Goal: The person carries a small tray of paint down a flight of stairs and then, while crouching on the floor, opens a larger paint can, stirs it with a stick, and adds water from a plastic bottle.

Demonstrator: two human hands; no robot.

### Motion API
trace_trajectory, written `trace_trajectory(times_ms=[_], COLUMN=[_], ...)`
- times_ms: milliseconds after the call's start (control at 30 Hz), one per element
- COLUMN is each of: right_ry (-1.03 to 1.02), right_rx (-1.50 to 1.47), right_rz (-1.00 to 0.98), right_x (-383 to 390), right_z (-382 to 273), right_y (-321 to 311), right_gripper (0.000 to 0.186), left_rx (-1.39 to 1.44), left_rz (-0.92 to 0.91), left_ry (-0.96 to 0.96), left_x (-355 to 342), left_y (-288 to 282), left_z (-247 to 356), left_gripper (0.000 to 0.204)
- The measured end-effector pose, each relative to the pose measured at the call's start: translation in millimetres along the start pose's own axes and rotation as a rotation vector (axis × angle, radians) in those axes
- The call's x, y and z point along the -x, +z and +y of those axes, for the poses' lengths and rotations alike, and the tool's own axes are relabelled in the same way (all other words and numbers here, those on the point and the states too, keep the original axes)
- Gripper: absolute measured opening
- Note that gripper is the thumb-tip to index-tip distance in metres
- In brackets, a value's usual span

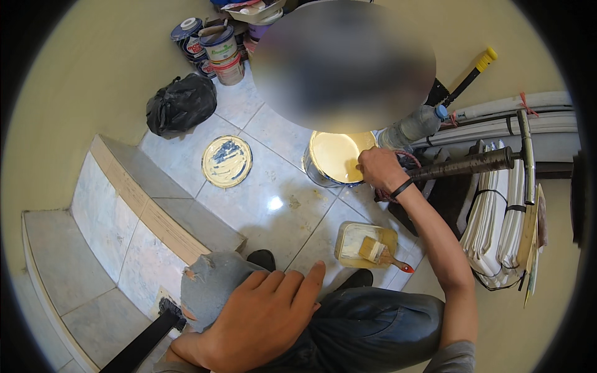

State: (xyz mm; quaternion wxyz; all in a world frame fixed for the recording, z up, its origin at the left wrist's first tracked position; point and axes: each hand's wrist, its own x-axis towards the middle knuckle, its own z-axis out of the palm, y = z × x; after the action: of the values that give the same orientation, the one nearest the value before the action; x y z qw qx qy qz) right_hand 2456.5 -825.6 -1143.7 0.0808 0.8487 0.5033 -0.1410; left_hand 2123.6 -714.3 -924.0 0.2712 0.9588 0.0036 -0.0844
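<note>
My right hand [380,169] reaches to the right rim of an open can of cream paint [329,156]. Its fingers are bent and closed at the paint's edge; what they hold, if anything, is hidden. Over my knees, my left hand [267,314] hangs palm down with its fingers stretched out, holding nothing. A shallow cream tray [346,239] lies on the floor nearer to me, with a flat paintbrush [376,252] resting in it, its red-tipped handle over the edge. Left of the can lies its paint-smeared round lid [227,161].
Tiled steps [134,217] rise on the left. A black plastic bag [181,104] and stacked paint tins [222,53] stand at the far left. Beside the can are a clear bottle [410,127], a metal-handled tool [463,166] and bundled white strips [494,224]. A large blur covers the far middle.
</note>
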Motion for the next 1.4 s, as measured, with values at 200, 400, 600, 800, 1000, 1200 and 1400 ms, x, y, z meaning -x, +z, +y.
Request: trace_trajectory(times_ms=[200, 400, 600, 800, 1000, 1200, 1400], right_ry=[-0.092, -0.098, -0.013, 0.002, -0.031, 0.017, -0.051], right_rx=[-0.281, -0.298, 0.042, 0.016, -0.319, -0.211, -0.189], right_rz=[-0.04, 0.265, 0.27, 0.004, 0.069, 0.29, 0.036], right_x=[-31, -71, -50, -8, -43, -47, -5], right_z=[-42, -25, 13, -19, -36, -2, -17], right_y=[-12, -10, 7, -10, -10, -4, -1], right_gripper=[0.021, 0.021, 0.022, 0.019, 0.02, 0.021, 0.02], left_rx=[-0.012, -0.05, -0.028, -0.027, -0.036, -0.043, -0.001], left_rz=[-0.014, -0.019, 0.007, 0.001, -0.013, -0.009, -0.018], left_ry=[-0.015, -0.015, -0.001, 0.012, 0.004, -0.001, -0.014], left_x=[3, 7, 5, 5, 4, 3, 0], left_y=[2, 6, 9, 10, 9, 5, 1], left_z=[-2, -6, -10, -13, -11, -8, -6], left_gripper=[0.053, 0.054, 0.053, 0.053, 0.053, 0.052, 0.052])
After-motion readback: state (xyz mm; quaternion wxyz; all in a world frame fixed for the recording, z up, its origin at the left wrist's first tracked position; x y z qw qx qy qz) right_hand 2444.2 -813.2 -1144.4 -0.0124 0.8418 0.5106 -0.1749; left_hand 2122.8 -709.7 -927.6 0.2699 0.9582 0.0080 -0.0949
